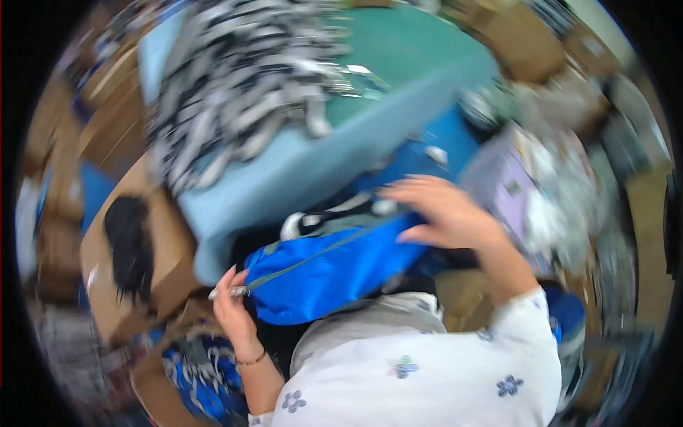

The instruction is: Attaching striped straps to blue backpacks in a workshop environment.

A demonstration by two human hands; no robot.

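Observation:
A blue fabric bag (334,274) with a grey-green strip along its length lies across my lap, below the table edge. At its left end, my left hand (233,313) is closed round a small silvery-white piece (238,291), whose kind is too blurred to make out. My right hand (441,210) is over the bag's right end, its fingers stretched out and thumb apart. Whether that hand touches the fabric cannot be made out. Black and white straps (320,220) show along the bag's far side.
A table (420,50) with a light blue cloth stands ahead, piled with black-and-white straps (242,85). Left is a cardboard box (171,263) with a black bundle (130,245) on it. Several blue items (203,377) fill a box at lower left. Plastic bags (562,192) crowd the right.

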